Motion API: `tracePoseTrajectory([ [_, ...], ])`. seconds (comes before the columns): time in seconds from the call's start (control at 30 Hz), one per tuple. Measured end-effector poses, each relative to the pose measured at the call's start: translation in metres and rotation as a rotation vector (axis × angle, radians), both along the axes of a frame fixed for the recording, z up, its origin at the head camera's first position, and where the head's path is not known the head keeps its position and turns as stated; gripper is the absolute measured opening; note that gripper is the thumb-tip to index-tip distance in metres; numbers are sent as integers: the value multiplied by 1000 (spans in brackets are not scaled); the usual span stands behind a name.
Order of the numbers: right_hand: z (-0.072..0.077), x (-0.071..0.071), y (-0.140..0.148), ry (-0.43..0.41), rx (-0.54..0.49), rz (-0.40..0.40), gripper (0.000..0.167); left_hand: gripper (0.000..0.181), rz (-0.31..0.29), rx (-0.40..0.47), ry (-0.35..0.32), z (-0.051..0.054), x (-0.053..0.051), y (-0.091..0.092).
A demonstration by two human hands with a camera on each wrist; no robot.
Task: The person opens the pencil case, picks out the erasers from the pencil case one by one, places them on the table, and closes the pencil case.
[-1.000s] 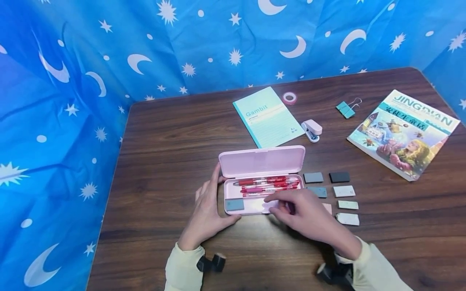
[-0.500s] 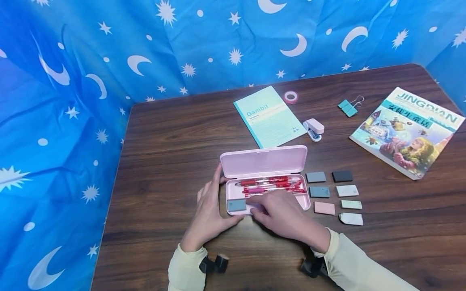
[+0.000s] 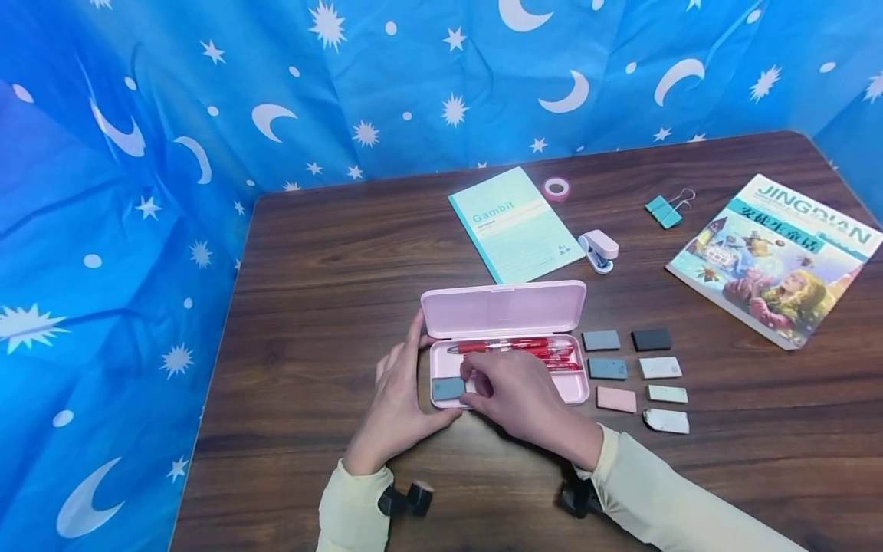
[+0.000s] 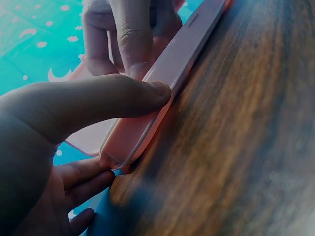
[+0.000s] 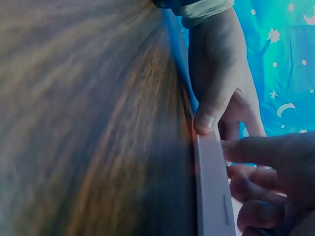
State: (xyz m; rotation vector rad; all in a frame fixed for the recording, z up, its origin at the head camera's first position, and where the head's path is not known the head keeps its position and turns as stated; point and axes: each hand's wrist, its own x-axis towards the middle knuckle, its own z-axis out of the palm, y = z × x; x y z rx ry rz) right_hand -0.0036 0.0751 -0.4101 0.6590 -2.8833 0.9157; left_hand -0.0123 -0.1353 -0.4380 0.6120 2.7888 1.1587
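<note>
A pink pencil case (image 3: pixel 503 310) stands on the table with its lid raised. In it lie several red pens (image 3: pixel 497 346) and, at the front left, a blue-grey eraser (image 3: pixel 448 389). My left hand (image 3: pixel 396 402) holds the case's left end. Its thumb (image 4: pixel 133 96) lies over the front wall, with fingers at the end and behind. Over the case, my right hand (image 3: pixel 513 395) has its fingers curled, thumb and index finger at the eraser's right end. The eraser is hidden behind the front wall in both wrist views.
Right of the case lie several erasers, among them a pink one (image 3: pixel 616 399) and a black one (image 3: pixel 651 340). Behind are a notebook (image 3: pixel 517 226), a stapler (image 3: pixel 600 251), a tape roll (image 3: pixel 556 188), a binder clip (image 3: pixel 667 211) and a book (image 3: pixel 773 261).
My right hand has moved left over the case to the blue-grey eraser, and its fingers have curled in more. My left hand stays on the case.
</note>
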Motion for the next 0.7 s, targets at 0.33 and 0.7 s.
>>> tracePoseTrajectory([
  [0.33, -2, -2, -2, 33, 24, 37, 22, 138, -3, 0, -5, -2, -1, -1],
  [0.7, 23, 12, 61, -10, -182, 4, 31, 140, 4, 10, 16, -2, 0, 0],
])
